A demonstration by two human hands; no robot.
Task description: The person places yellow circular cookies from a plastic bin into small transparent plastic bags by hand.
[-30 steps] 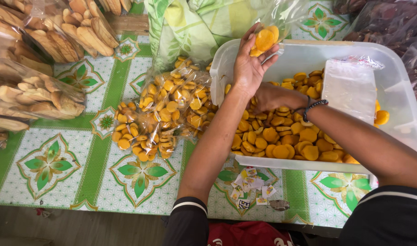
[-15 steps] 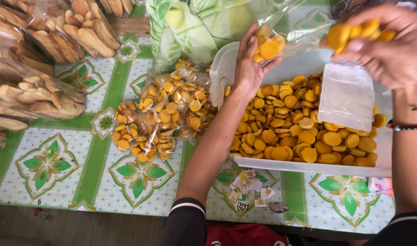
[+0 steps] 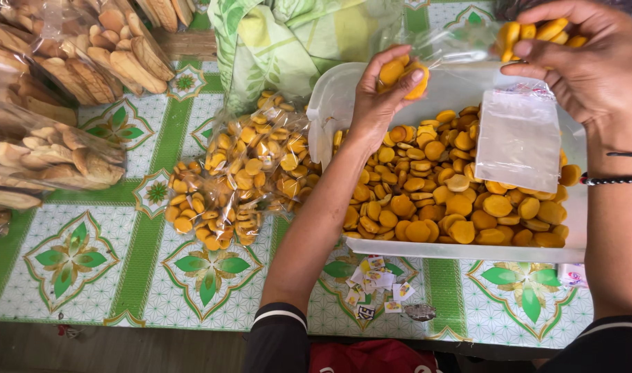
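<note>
Far left of the grip: long pale-brown finger biscuits in clear plastic bags (image 3: 46,103) are lying stacked on the green-and-white leaf-patterned tablecloth (image 3: 74,262), well apart from both hands.

Left of the grip: small sealed clear bags of round orange-yellow biscuits (image 3: 236,176) are resting in a heap just beside the tub's left wall.

Left hand (image 3: 378,100): it is curling around the mouth of a thin clear plastic bag (image 3: 440,48), fingers partly closed, pinching the film while a few round orange biscuits (image 3: 402,72) are sitting in the bag against the palm.

Below the grip: a translucent white plastic tub (image 3: 461,250) is holding a loose layer of the same round biscuits (image 3: 440,200), with a spare empty clear bag (image 3: 520,138) lying on top.

Near edge of the table: small printed paper labels (image 3: 375,283) are lying scattered under the left forearm.

Right hand (image 3: 582,62): it is cupping a handful of biscuits (image 3: 537,34), fingers bent closed around them, hovering to the right of the bag's mouth.

Doing it well: it seems wise to be keeping the bag's mouth wide and directly over the tub, so that any dropped biscuit is falling back in.
</note>
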